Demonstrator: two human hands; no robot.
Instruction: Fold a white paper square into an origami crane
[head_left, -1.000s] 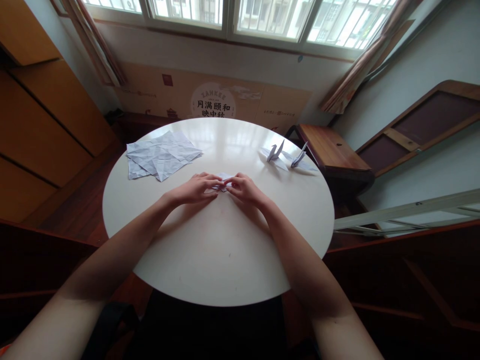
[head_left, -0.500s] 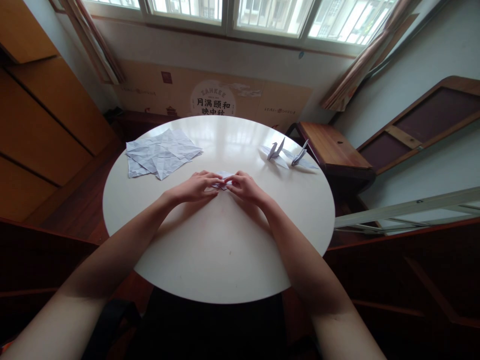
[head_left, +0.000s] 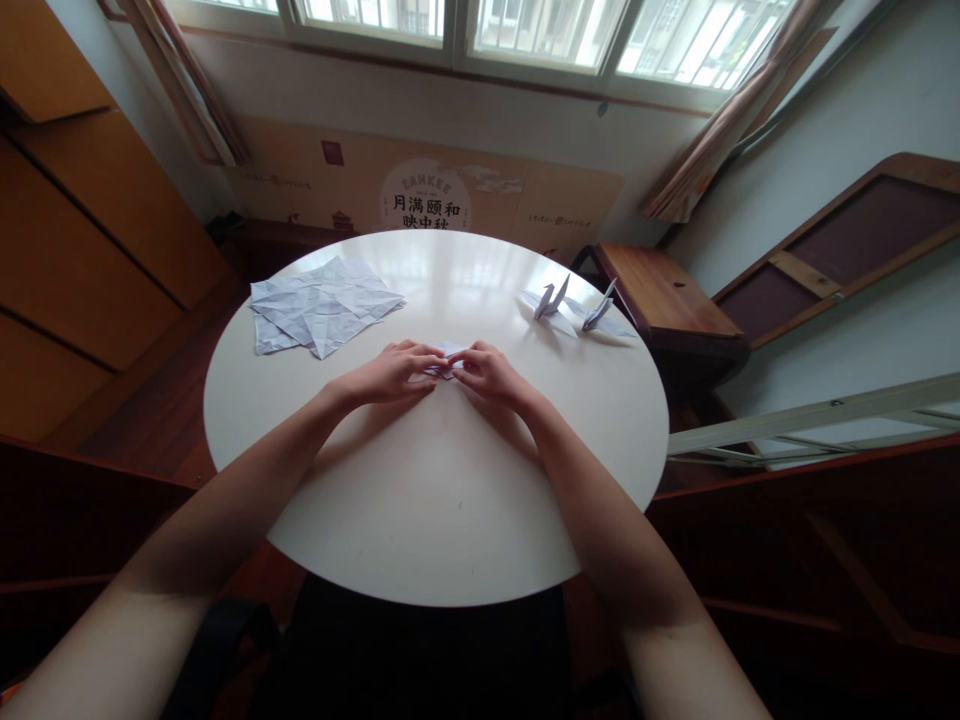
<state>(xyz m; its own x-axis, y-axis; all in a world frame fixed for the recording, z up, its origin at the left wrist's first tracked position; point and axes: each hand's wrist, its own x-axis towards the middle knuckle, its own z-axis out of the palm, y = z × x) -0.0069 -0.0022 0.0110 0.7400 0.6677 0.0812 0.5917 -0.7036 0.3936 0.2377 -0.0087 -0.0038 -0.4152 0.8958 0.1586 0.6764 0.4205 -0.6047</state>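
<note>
A small folded piece of paper (head_left: 448,350) lies on the white oval table (head_left: 450,480), mostly covered by my fingers. My left hand (head_left: 401,372) grips its left side, with fingers curved over it and the thumb at the near edge. From the right, my right hand (head_left: 484,370) pinches the same paper between thumb and fingers. The fingertips of both hands almost meet over it. How the folds run beneath them is hidden.
Several creased paper sheets (head_left: 322,305) overlap at the table's back left. Two folded paper cranes, one nearer (head_left: 551,302) and one farther right (head_left: 598,315), stand at the back right. A wooden side table (head_left: 664,290) is beyond the right edge.
Both hands stay on the folded paper in nearly the same pose. The whole view has shifted very slightly; the sheets and cranes lie unchanged.
</note>
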